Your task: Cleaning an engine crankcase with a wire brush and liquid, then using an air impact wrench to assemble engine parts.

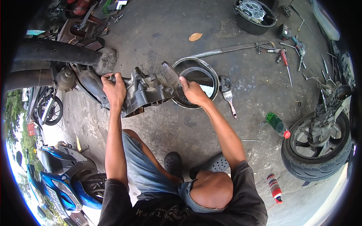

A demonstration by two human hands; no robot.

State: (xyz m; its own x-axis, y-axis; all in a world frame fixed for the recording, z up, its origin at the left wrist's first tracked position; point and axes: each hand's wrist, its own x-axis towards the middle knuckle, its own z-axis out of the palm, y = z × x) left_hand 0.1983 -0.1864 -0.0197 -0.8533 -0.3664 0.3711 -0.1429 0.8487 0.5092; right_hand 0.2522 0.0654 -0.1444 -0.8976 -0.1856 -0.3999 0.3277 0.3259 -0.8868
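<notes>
I crouch over a grimy grey engine casing [147, 92] tilted on the concrete floor. My left hand [114, 90] grips its left end. My right hand [192, 90] holds the casing's right end, beside a ribbed fin part [171, 74], right at the rim of a round metal basin [215, 77] holding dark liquid.
A paintbrush [228, 96] lies right of the basin. A green bottle [278, 125] and a wheel with tyre [320, 147] are at right. Tools [286, 60] and a black tub [254, 17] lie at the back. A blue scooter [64, 177] stands lower left, a red can [274, 187] lower right.
</notes>
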